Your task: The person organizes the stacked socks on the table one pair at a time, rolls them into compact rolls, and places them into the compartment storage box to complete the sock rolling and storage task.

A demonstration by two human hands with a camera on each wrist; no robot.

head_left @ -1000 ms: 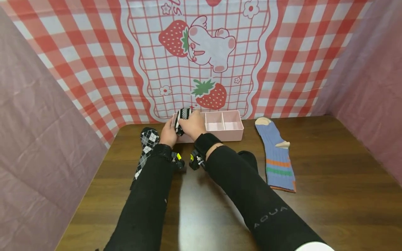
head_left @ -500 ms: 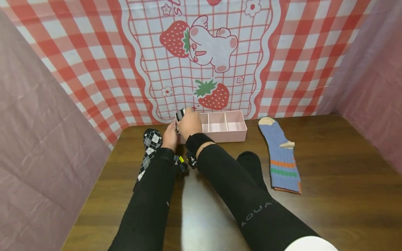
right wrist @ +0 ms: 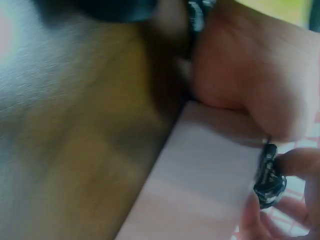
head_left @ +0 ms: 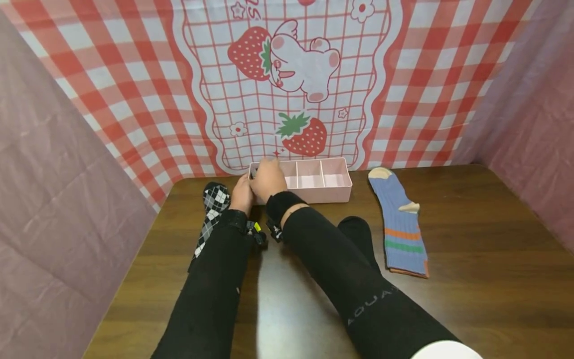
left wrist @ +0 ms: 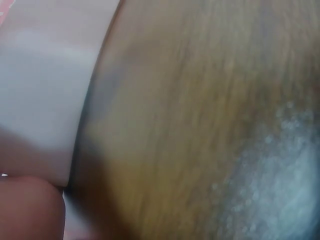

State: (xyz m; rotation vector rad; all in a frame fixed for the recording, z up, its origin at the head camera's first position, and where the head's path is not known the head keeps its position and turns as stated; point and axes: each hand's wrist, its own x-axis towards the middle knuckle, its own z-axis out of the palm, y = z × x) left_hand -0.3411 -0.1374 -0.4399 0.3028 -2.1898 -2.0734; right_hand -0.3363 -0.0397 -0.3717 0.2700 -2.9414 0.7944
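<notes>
While the left hand [head_left: 242, 195] touches the pink box [head_left: 320, 196] at its 7 o'clock corner (can't tell if gripping), the right hand [head_left: 269, 180] pinches the rolled sock [right wrist: 270, 182] at the 9 o'clock end. IMO brace box w/ the left, press sock in evenly b4 letting go.

Smooth pink plastic with a soft sheen forms the divided box [head_left: 314, 196], set on a wood-grain table [head_left: 484, 234] whose finish throws back a glossy glare. Ribbed knit cloth makes up the blue sock [head_left: 392, 199]; the argyle sock [head_left: 216, 198] and black sock [head_left: 356, 233] look matt. A black-and-white bundle [right wrist: 270, 181] appears to be cloth, its texture blurred, before a rippled printed fabric backdrop [head_left: 426, 75] and creased pink drapes [head_left: 67, 174].
</notes>
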